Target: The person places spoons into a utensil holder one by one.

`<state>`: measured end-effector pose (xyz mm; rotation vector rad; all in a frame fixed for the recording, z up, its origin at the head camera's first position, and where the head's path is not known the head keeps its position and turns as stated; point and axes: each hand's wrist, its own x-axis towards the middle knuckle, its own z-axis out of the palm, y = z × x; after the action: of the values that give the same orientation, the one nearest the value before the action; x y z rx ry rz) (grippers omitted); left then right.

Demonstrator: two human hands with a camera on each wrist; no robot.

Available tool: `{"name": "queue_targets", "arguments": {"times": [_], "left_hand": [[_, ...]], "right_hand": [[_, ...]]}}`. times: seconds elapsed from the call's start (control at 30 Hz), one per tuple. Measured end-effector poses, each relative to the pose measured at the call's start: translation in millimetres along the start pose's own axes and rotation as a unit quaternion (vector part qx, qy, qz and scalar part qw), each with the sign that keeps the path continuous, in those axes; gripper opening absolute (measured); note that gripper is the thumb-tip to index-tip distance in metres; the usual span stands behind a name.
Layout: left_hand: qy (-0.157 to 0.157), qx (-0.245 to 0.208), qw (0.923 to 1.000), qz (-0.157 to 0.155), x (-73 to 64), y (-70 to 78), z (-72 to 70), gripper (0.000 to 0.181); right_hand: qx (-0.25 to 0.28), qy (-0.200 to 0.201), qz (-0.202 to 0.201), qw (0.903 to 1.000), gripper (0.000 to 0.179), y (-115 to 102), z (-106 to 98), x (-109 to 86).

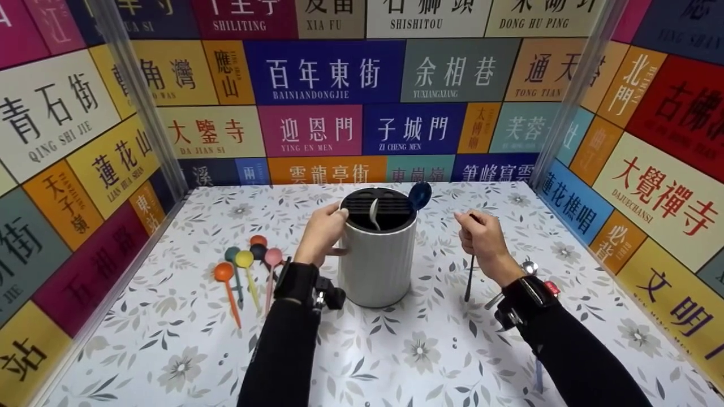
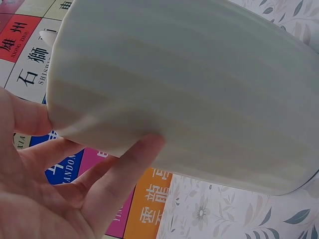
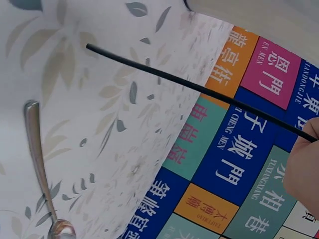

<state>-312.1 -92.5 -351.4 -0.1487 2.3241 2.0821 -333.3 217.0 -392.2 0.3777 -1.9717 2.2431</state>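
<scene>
Our left hand point(image 1: 323, 233) grips one ribbed utensil holder point(image 1: 376, 271), mid-table | two utensils point(image 1: 419, 196) at its top | our right hand point(image 1: 483, 240) clasps one thin black rod point(image 3: 164, 76), apart rightward | six colored spoons point(image 1: 244, 259) left | one metal spoon point(image 3: 40, 159) right

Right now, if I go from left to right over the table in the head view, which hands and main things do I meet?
Front orange spoon, yellow spoon, pink spoon, left hand, holder, blue spoon, right hand.
</scene>
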Motion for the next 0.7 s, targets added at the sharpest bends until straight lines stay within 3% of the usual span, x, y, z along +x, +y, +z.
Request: {"name": "queue_targets", "arguments": {"times": [0.43,0.7], "left_hand": [[-0.001,-0.005,1.0000,0.003,0.2,-0.2,-1.2,0.046],[-0.003,-0.005,1.0000,0.004,-0.4,-0.6,-0.3,0.044]], "right_hand": [[0.028,-0.057,-0.053,0.9966,0.049,-35.4,33.0,2.7],[0.050,-0.067,-0.078,0.9934,0.047,-57.7,53.6,1.1]]}}
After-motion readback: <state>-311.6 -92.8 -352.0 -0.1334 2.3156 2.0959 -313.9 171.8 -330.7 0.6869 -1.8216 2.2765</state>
